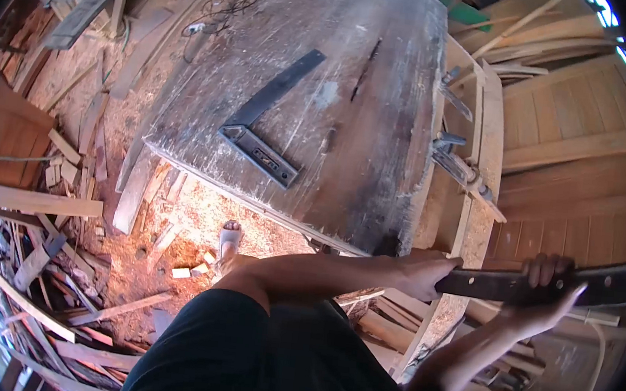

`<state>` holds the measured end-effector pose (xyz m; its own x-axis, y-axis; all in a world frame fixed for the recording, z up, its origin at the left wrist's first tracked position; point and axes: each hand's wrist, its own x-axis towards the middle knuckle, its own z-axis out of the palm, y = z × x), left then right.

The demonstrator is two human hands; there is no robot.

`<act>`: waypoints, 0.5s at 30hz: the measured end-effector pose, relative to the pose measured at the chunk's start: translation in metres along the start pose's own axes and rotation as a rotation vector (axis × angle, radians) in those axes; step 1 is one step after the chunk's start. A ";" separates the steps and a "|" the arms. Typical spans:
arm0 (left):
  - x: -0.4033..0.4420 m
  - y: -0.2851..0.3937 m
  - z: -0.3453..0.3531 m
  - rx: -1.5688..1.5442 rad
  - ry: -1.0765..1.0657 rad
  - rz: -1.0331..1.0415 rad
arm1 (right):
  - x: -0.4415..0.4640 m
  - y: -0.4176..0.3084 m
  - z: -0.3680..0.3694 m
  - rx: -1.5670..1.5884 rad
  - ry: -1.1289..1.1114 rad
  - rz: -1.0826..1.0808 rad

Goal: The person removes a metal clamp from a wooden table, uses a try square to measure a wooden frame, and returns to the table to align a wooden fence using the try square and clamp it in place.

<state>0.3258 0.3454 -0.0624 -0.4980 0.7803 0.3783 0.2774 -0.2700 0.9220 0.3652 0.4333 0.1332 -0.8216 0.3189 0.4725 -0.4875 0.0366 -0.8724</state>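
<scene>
A long dark flat bar with several pale round spots lies across the right side of the view, beyond the workbench's right edge. My left hand is closed on its near end, by the bench corner. Further along, my right hand wraps round the bar, its fingers over the top edge and its thumb stretched along it. On the worn wooden workbench rests a metal try square, touched by neither hand.
Clamps sit at the bench's right edge beside a long pale board. Panelled wooden doors lean at the right. Offcuts are heaped at the left, sawdust covers the floor, and a sandalled foot shows below the bench.
</scene>
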 end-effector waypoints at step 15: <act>-0.065 -0.113 -0.231 1.012 0.389 -0.880 | 0.003 0.000 -0.013 0.187 -0.005 -0.006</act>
<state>0.1369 0.1942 -0.1719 -0.9641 0.2286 -0.1351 0.1406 0.8712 0.4704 0.3665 0.4461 0.1329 -0.8195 0.3145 0.4791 -0.5387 -0.1378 -0.8311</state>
